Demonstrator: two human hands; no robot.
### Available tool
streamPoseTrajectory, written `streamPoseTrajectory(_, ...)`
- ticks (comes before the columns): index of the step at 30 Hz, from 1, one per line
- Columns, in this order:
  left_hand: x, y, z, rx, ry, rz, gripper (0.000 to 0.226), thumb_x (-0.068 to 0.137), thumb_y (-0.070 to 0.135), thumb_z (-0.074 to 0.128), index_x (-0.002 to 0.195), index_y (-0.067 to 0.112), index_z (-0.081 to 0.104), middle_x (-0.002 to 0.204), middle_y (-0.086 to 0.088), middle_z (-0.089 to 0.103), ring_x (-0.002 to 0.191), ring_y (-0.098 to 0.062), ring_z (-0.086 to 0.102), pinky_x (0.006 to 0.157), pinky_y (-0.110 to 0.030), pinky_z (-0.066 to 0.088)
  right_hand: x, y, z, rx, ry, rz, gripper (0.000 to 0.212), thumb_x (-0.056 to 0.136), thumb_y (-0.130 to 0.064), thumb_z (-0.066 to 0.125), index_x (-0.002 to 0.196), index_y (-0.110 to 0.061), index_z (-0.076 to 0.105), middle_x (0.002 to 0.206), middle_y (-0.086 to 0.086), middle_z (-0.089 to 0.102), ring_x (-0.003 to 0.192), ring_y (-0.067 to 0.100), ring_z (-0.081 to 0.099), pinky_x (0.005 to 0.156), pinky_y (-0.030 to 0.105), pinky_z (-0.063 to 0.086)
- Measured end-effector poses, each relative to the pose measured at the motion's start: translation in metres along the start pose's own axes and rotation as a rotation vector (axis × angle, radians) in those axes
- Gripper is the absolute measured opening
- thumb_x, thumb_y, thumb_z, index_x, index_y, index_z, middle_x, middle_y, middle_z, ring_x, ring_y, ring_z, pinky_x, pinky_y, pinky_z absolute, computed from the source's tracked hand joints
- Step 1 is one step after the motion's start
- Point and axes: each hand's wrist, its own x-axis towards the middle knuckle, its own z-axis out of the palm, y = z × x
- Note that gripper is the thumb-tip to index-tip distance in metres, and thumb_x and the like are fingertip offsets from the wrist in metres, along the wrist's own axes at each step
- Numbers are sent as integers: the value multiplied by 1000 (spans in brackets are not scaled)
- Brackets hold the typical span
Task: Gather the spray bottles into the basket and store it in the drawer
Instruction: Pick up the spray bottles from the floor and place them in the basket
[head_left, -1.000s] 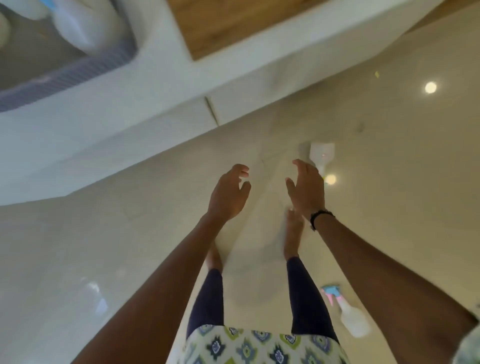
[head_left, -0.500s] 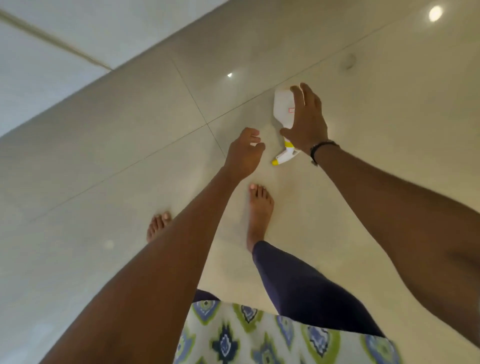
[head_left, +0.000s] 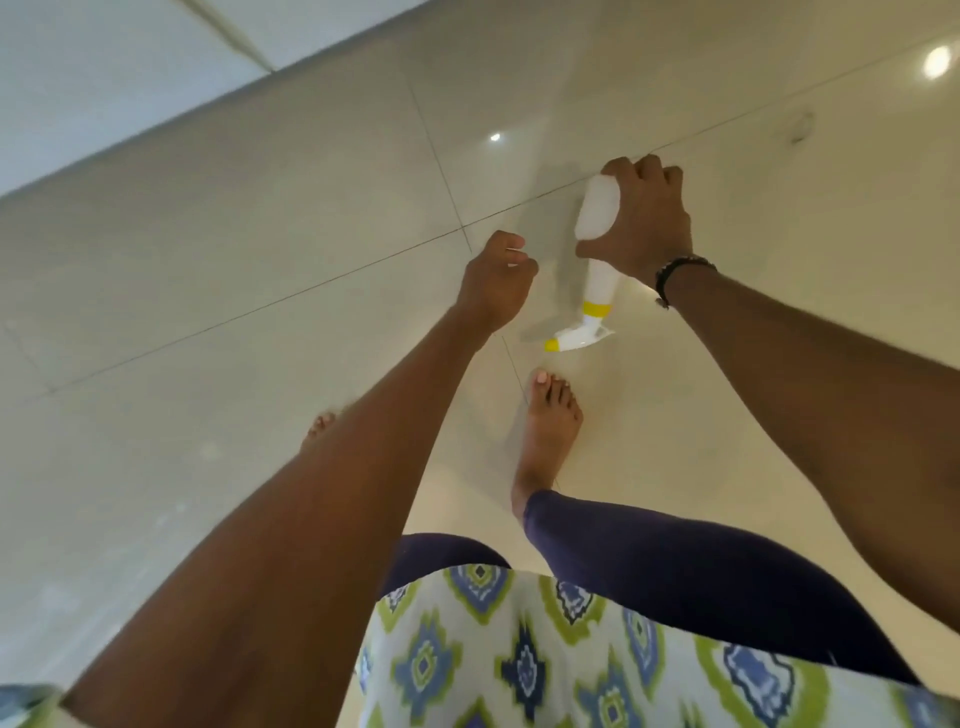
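Right hand (head_left: 644, 223): I had it wrapped around the white spray bottle (head_left: 597, 213), nozzle end down.
Left hand (head_left: 496, 283): fingers curled loosely, holding nothing, just beside the bottle.
Bottle: above the tiled floor (head_left: 260, 249), ahead of my bare foot (head_left: 550, 421).
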Motion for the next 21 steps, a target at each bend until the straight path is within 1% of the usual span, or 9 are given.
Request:
streamPoseTrajectory(3,-24,0,-15,30,2,-27,37,94,18,50,129,10,49,130,-6,56,118,-21,54,89,-23,40,-16,-24,-7,170,37,66,80,60,-36,83,129,-17,45,126,11,46,117,32,39,77,34,41)
streamPoseTrajectory(5,-55,3,-37,17,29,-41,36,93,20,52,128,10,51,130,-6,56,120,-21,52,95,-24,38,-35,-55,-24,263,23,71,79,61,-36,83,128,-18,46,126,10,47,116,32,41,80,31,37)
streamPoseTrajectory(9,-128,9,-87,72,33,-63,34,90,30,59,119,12,58,126,-3,59,115,-19,54,82,-22,37,-78,-120,-69,405,-34,78,78,62,-40,83,128,-20,47,125,7,50,118,27,47,91,29,40)
streamPoseTrajectory(12,-186,19,-130,135,41,-64,30,86,28,64,112,13,63,118,-6,65,101,-17,56,68,-21,39,-112,-172,-111,461,-109,19,77,64,-41,84,128,-19,48,128,7,52,118,22,49,92,26,40)
streamPoseTrajectory(14,-220,29,-161,144,22,-71,28,86,23,65,110,9,66,117,-9,65,99,-19,58,65,-15,39,-132,-208,-135,442,-160,-57,77,64,-42,84,128,-20,49,130,6,53,119,21,50,91,25,39)
streamPoseTrajectory(16,-250,42,-192,178,-28,-78,31,90,24,61,111,3,66,117,-13,64,104,-23,59,65,-16,38,-147,-244,-155,427,-199,-131,75,64,-44,84,127,-21,50,130,4,54,119,21,50,90,24,40)
streamPoseTrajectory(17,-263,49,-207,189,-46,-72,34,91,26,58,111,-1,65,115,-17,63,102,-25,58,66,-19,38,-152,-261,-164,427,-212,-165,74,65,-45,83,127,-21,50,130,3,54,119,20,51,89,23,41)
streamPoseTrajectory(19,-285,62,-236,199,-31,-54,42,92,32,57,107,-6,65,102,-20,60,90,-23,53,63,-24,36,-158,-297,-181,444,-215,-228,75,66,-47,82,127,-20,50,128,2,55,117,20,52,90,27,46)
streamPoseTrajectory(21,-299,72,-267,181,16,-35,44,89,37,61,101,-5,68,94,-15,59,82,-21,51,61,-26,35,-159,-333,-196,470,-206,-274,76,65,-49,82,127,-20,50,121,-1,55,114,19,53,91,38,53)
